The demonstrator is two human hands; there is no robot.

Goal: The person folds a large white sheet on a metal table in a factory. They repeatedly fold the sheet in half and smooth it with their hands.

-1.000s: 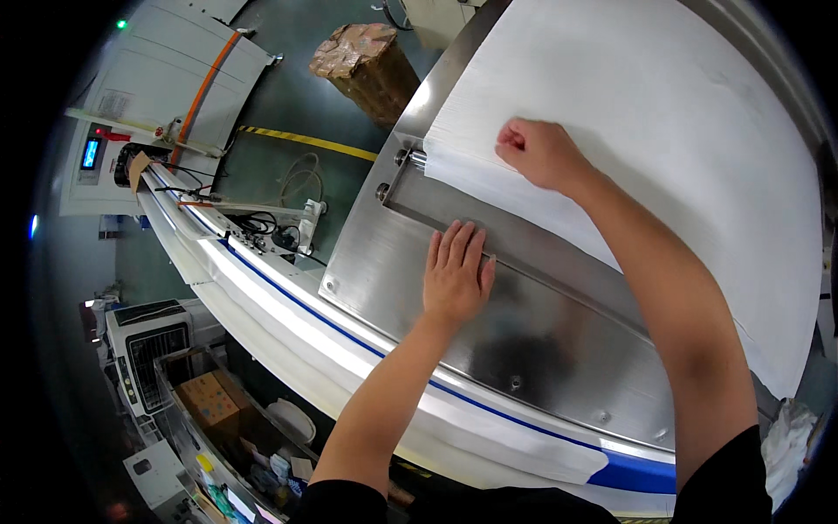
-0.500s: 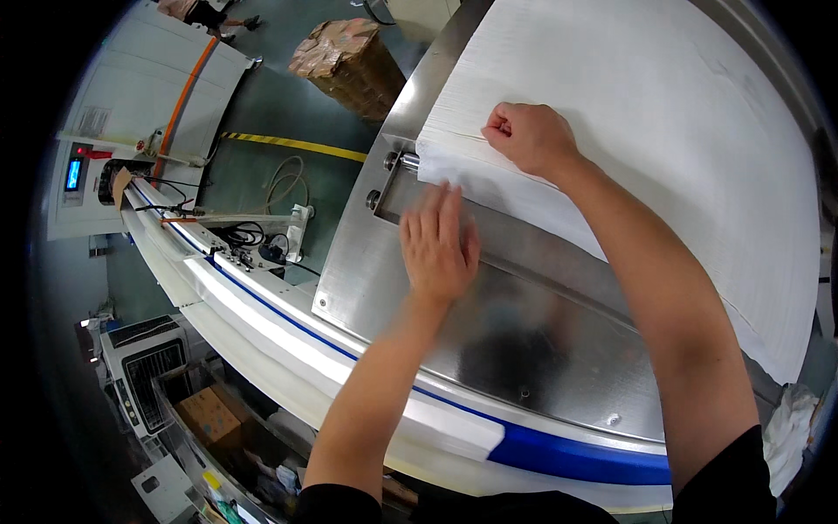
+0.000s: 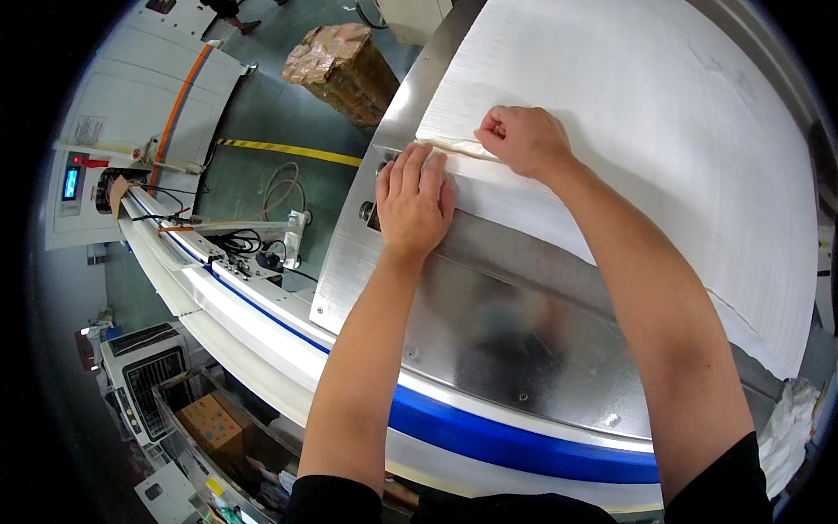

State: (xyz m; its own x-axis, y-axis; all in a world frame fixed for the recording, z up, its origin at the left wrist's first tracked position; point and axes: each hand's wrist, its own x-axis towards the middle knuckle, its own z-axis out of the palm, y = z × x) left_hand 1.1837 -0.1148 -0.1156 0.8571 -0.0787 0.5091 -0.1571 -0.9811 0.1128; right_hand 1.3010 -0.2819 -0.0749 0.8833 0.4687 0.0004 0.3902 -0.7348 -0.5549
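Observation:
A wide white sheet of material [image 3: 646,113] lies over a steel machine table [image 3: 489,323]. My left hand [image 3: 414,203] lies flat, fingers together, on the sheet's near left corner by the table's edge. My right hand [image 3: 522,138] is closed in a fist on the sheet's near edge, pinching a lifted fold of the white material just right of my left fingertips. Both forearms reach in from the lower edge.
A white and blue curved rail [image 3: 489,428] runs along the table's near side. On the green floor to the left are cables [image 3: 262,244], a wrapped brown bundle [image 3: 345,65], a yellow-black tape line [image 3: 288,153], a control box [image 3: 74,179] and a cardboard box [image 3: 209,419].
My left hand has slid forward from the bare steel onto the sheet's corner. My right hand keeps its grip on the sheet's edge, and the view has shifted closer.

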